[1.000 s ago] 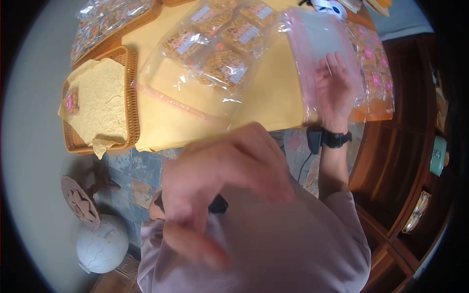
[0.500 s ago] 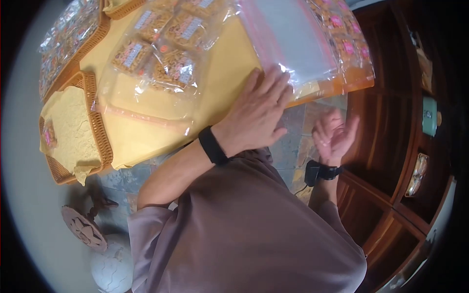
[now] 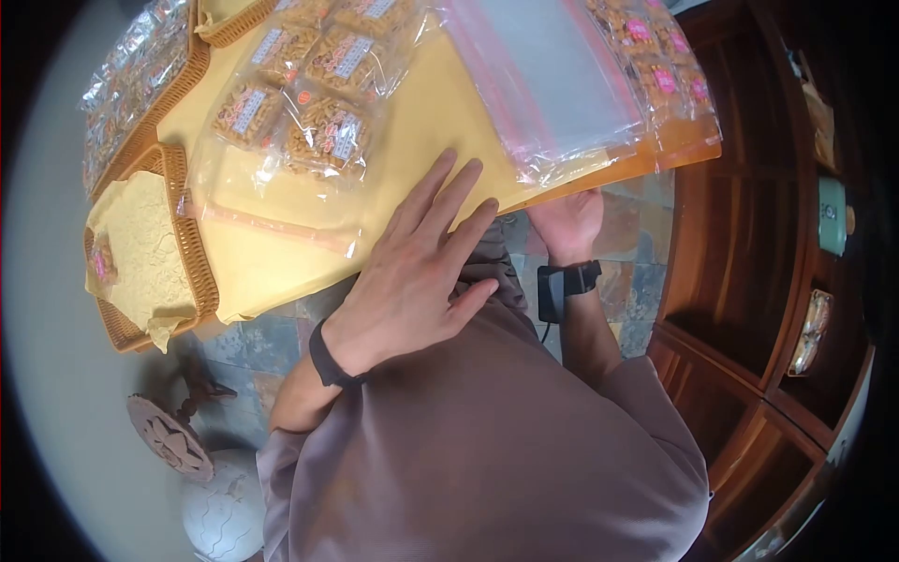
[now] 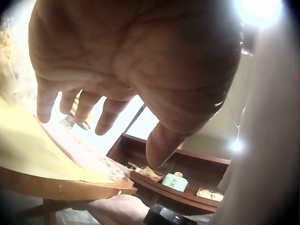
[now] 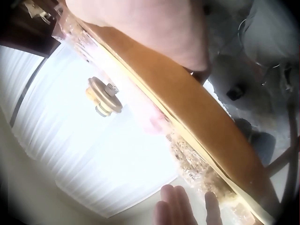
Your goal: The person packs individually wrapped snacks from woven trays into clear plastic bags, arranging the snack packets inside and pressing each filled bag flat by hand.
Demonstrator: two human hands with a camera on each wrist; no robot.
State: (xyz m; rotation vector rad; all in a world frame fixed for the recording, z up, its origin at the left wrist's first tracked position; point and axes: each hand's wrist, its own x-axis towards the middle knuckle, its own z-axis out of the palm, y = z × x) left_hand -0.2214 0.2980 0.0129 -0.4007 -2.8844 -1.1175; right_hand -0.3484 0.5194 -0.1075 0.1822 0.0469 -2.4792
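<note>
My left hand [image 3: 407, 272] is over the table's front edge, back up, its fingers spread toward the yellow cover [image 3: 435, 103]. In the left wrist view its palm [image 4: 126, 51] shows bare, with nothing held. My right hand [image 3: 569, 225] is palm up at the wooden table edge [image 3: 655, 145], fingertips hidden under the tabletop. A clear plastic bag [image 3: 281, 211] holding several packs of brown crunchy snacks [image 3: 342, 136] lies ahead of the left hand. To its right lie flat clear bags [image 3: 562, 75] with pink strips, beside snack packs with pink labels [image 3: 665, 80].
A wicker basket [image 3: 192, 244] with crumpled yellow paper and one pack stands at left, another basket of packs [image 3: 131, 84] behind it. Wooden shelves [image 3: 730, 225] rise close on the right. A carved stool [image 3: 173, 436] and a pale round pot [image 3: 222, 510] stand at lower left.
My left hand swept from before my chest to the flat bags, then drew back left. My right hand left the flat bags, dropped past the edge and came up against it.
</note>
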